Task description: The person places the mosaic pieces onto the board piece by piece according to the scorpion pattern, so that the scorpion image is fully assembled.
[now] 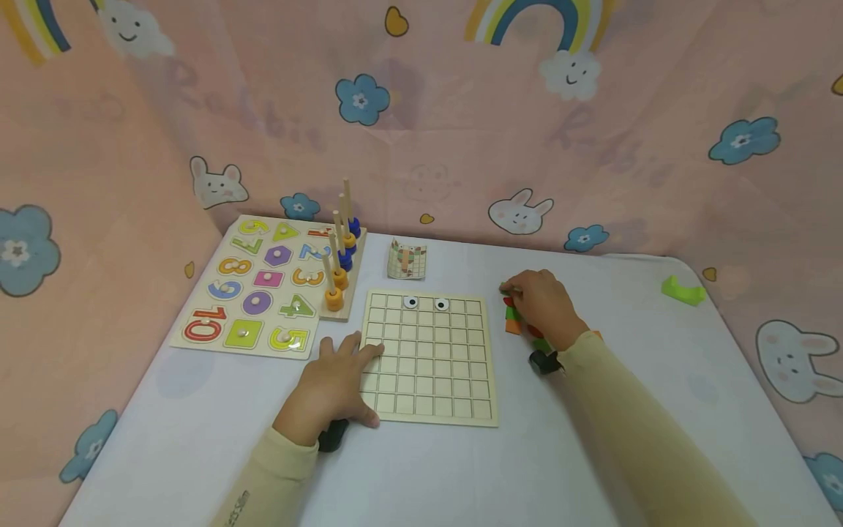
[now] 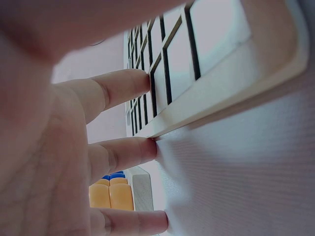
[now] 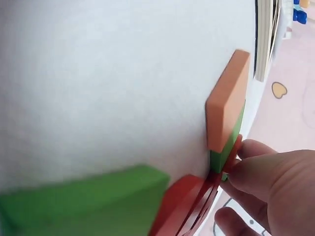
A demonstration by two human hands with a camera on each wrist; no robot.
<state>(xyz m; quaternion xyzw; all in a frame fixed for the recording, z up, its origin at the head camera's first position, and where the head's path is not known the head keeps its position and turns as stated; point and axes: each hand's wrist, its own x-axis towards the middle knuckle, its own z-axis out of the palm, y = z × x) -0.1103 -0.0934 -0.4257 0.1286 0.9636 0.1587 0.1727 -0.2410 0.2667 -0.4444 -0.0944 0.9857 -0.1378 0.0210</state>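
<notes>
Spread left grip (image 1: pixel 331 382), gridded wooden board (image 1: pixel 432 359)

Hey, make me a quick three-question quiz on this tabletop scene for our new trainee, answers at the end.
1. True or false: the left hand touches the grid board.
2. Which colours are the rings on the peg rack?
A) red and green
B) blue and orange
C) purple and white
3. How many eyes are on the grid board?

Key: 1. True. 2. B. 3. Two.
</notes>
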